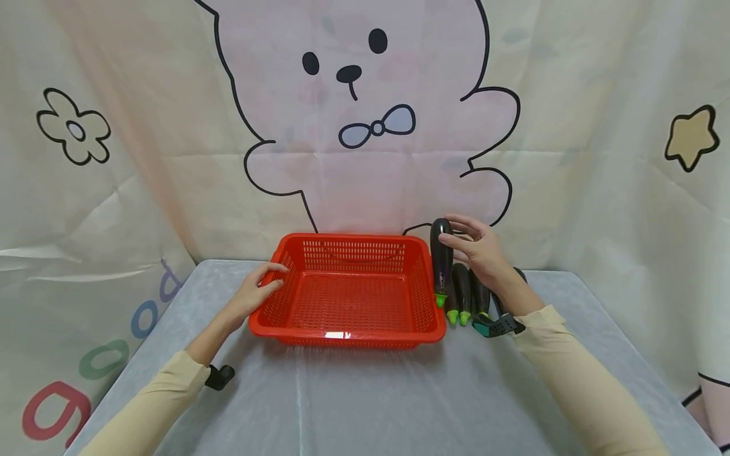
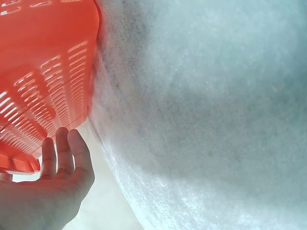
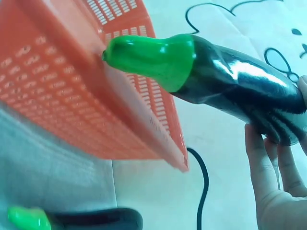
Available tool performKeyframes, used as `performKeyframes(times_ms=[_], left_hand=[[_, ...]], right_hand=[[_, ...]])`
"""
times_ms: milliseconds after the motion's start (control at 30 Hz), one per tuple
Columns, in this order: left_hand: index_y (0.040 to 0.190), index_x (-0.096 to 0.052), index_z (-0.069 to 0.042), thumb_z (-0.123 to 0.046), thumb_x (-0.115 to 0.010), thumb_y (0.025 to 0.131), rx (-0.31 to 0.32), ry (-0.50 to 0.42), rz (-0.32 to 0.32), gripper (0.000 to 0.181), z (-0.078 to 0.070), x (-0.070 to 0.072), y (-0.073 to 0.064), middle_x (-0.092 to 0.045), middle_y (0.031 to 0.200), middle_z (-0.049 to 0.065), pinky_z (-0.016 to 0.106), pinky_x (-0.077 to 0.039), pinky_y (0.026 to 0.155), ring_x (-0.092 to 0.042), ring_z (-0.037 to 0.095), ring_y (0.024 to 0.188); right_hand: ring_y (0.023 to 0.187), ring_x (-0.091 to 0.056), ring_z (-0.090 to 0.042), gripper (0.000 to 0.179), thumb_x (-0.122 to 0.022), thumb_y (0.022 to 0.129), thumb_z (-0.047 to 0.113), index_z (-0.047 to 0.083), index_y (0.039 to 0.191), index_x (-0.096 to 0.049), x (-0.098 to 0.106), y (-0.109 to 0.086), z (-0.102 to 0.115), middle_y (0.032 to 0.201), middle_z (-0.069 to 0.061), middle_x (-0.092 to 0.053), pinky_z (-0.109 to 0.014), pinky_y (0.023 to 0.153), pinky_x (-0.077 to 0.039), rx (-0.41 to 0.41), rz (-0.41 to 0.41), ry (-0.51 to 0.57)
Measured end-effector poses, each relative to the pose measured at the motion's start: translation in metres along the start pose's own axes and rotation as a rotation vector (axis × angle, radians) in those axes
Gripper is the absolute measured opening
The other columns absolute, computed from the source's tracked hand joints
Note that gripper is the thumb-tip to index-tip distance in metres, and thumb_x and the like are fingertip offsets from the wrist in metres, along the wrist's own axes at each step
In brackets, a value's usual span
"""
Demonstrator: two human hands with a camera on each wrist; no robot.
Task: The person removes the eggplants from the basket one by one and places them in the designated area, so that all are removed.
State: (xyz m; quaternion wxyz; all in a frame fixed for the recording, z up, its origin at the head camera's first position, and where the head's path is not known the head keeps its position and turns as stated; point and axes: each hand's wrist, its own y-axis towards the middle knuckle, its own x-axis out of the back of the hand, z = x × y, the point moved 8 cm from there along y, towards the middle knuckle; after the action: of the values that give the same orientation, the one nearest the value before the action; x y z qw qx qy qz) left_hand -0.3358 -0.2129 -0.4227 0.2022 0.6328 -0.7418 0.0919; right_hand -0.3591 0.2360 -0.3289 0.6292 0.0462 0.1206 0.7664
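Observation:
A red plastic basket [image 1: 350, 342] with slotted walls stands on the table. My right hand [image 1: 479, 250] grips a dark eggplant [image 1: 440, 259] near its upper end, holding it upright beside the basket's right rim. In the right wrist view the eggplant's green stem end [image 3: 148, 60] overlaps the rim, and the fingers [image 3: 261, 163] wrap the far end. At the basket's left side my left hand [image 1: 253, 291] rests with fingers over the rim. From the left wrist, those fingers [image 2: 62, 148] look fairly straight against the slotted wall.
Several more eggplants [image 1: 462, 291] with green stems lie in a row right of the basket, partly hidden under the right forearm. A grey cloth covers the table [image 1: 353, 405]. Behind hangs a curtain [image 1: 365, 183] printed with a bear.

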Motion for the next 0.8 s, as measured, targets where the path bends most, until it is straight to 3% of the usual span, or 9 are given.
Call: performKeyframes(times_ms=[300,800], left_hand=[[0.133,-0.054,-0.001,-0.006,-0.055,0.104,-0.01,-0.003,-0.007,0.03,-0.002,0.0,-0.003,-0.046,0.142,0.024,0.045,-0.056,0.086,-0.051,0.041,0.116],[0.135,-0.054,-0.001,-0.01,-0.055,0.104,-0.034,-0.04,0.005,0.032,-0.004,0.0,-0.003,-0.044,0.144,0.025,0.041,-0.058,0.081,-0.051,0.041,0.117]], right_hand=[[0.097,-0.068,-0.018,0.047,-0.067,0.096,-0.003,0.001,0.141,-0.055,0.033,-0.016,0.009,0.125,-0.013,-0.054,-0.034,0.084,-0.057,0.032,-0.038,0.066],[0.108,-0.062,-0.014,0.05,-0.071,0.096,0.004,0.007,0.144,-0.056,0.08,-0.044,0.012,0.134,-0.007,-0.05,-0.025,0.085,-0.054,-0.032,-0.132,-0.101]])
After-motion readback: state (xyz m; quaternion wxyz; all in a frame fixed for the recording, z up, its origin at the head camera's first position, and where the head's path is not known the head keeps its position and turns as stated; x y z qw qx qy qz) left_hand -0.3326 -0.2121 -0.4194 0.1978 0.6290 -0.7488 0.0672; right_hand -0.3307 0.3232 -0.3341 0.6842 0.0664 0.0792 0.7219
